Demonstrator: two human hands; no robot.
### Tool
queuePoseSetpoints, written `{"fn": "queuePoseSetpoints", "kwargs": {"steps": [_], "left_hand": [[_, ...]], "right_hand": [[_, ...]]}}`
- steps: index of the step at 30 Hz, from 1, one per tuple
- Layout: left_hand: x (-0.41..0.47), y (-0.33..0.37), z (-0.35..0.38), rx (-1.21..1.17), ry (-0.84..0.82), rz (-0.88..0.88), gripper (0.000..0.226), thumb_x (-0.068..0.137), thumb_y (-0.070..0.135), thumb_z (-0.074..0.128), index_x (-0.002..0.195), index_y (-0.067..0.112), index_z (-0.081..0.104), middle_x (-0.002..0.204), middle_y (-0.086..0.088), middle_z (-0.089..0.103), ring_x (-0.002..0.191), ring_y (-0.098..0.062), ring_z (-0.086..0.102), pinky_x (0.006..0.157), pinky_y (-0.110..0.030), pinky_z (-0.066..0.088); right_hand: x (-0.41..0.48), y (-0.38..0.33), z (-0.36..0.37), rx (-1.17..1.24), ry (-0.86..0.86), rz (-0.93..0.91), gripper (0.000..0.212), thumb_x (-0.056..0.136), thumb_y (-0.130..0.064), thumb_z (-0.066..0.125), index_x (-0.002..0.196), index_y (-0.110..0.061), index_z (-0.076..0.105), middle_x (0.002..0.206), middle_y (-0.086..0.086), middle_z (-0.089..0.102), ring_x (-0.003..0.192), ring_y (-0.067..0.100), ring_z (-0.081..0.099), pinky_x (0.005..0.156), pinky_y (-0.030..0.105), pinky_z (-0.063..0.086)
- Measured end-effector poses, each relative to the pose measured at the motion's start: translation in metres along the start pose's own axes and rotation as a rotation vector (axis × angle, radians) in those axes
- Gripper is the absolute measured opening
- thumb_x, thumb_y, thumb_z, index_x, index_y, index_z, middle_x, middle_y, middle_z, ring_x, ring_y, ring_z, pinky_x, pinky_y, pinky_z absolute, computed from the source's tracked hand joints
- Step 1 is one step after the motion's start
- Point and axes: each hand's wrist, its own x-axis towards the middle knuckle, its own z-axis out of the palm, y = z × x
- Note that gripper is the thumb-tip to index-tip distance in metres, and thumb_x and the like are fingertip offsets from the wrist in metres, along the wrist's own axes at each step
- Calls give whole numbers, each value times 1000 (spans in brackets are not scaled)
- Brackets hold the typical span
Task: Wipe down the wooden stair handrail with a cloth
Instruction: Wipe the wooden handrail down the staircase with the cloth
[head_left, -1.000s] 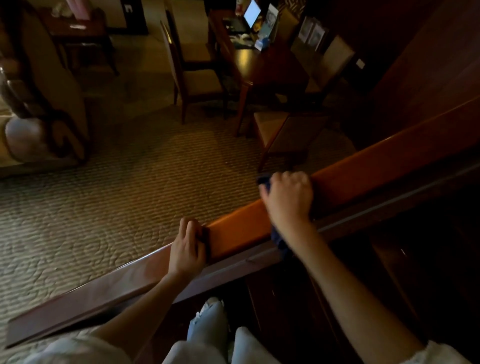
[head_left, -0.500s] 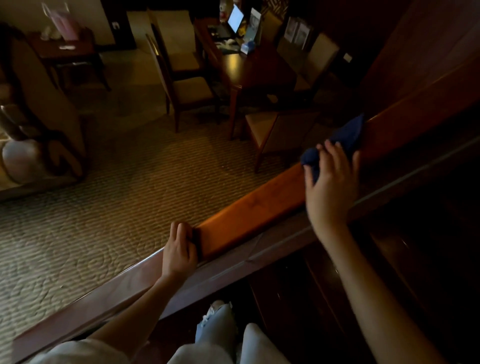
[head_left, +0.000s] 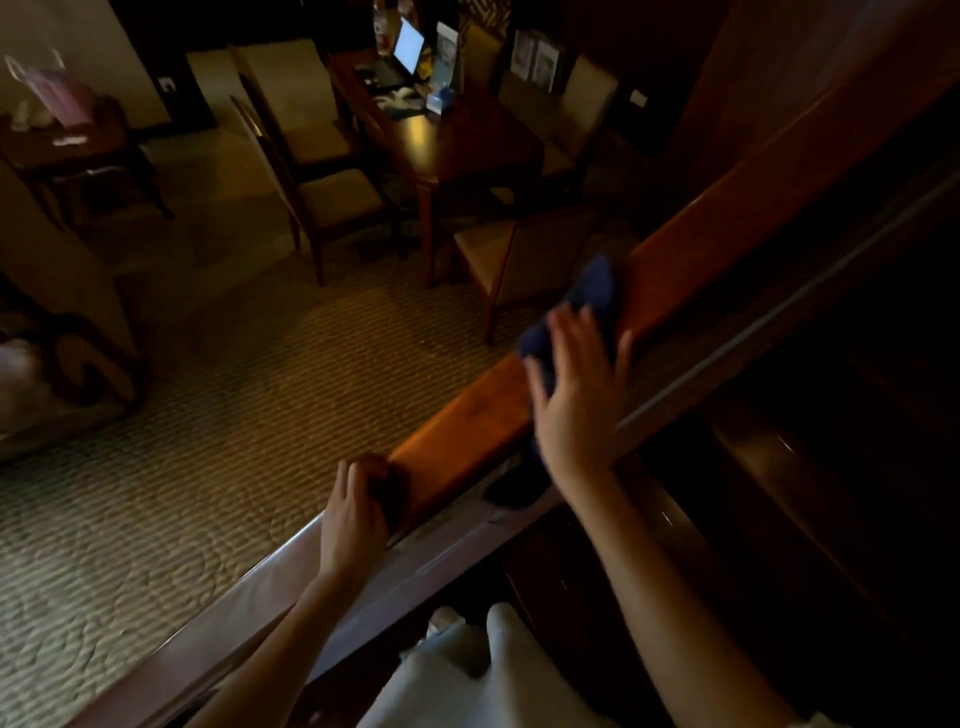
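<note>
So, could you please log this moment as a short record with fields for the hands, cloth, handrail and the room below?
handrail: wooden, sloping up to the right
cloth: dark blue, bunched, on top of the handrail
right hand: fingers straight, pressing the cloth onto the handrail
left hand: lower on the handrail, fingers curled over it
below: carpet, dining table with open laptop

bare handrail (head_left: 467, 415) between left hand (head_left: 356, 519) and cloth (head_left: 597, 291); open rail beyond (upslope, dim)
</note>
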Motion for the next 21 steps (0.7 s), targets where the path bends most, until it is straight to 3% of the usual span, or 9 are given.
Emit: {"fn": "queuePoseSetpoints", "kwargs": {"steps": [4,5,7,10,12,15,18,20,21], "left_hand": [[37,48,3,-30,-88,287,31,90,15,38,119,17,49,122,-1,48,104,-12,51,82,-23,45],[46,59,7,-39,-109,337,34,93,16,38,125,16,48,127,-2,46,109,-14,52,85,-24,46],[59,72,16,-55,-155,428,40,98,17,37,137,12,42,139,-6,40,123,-19,48,96,-28,46],[57,71,26,-32,-181,568,48,100,24,43,140,-1,41,149,-13,33,139,-27,33,114,-35,31],[53,69,27,-41,-184,599,48,96,17,47,138,-5,41,151,-12,31,143,-25,27,117,-37,26],[55,65,30,-64,-202,577,50,93,12,49,139,-5,42,152,-15,31,143,-27,28,113,-48,31],[54,65,30,-72,-241,543,54,94,20,51,142,-3,39,153,-16,32,144,-26,26,113,-48,30],[56,68,28,-94,-222,542,50,98,22,42,143,-2,37,153,-15,33,144,-24,26,114,-46,27],[56,68,28,-98,-212,552,48,97,14,41,143,-2,37,152,-15,32,144,-24,26,114,-47,27]], "right_hand": [[30,10,-10,160,217,276,53,99,-27,54,142,1,43,151,15,39,144,26,27,121,44,17],[26,2,-11,209,263,337,56,98,-23,56,143,5,38,153,15,32,147,21,21,121,41,19],[1,-24,-7,243,324,498,62,95,-16,59,143,12,32,153,15,23,148,6,9,119,21,13],[-56,-74,7,350,274,690,69,95,-28,52,141,18,28,151,25,21,144,2,13,114,9,9],[-82,-97,8,348,228,646,74,96,-36,46,137,24,27,151,17,18,142,-11,8,112,8,14],[-82,-94,11,293,254,539,69,87,-16,60,129,31,31,140,26,26,140,-16,2,105,-1,4],[-45,-59,4,329,268,651,73,91,-18,62,143,16,25,149,31,23,144,3,11,113,7,7],[1,-25,-10,326,281,732,72,97,-27,58,152,-1,19,158,18,18,146,18,12,117,17,7],[24,-8,-18,321,303,764,71,98,-28,56,154,-7,17,160,13,16,146,19,12,114,14,7]]}}
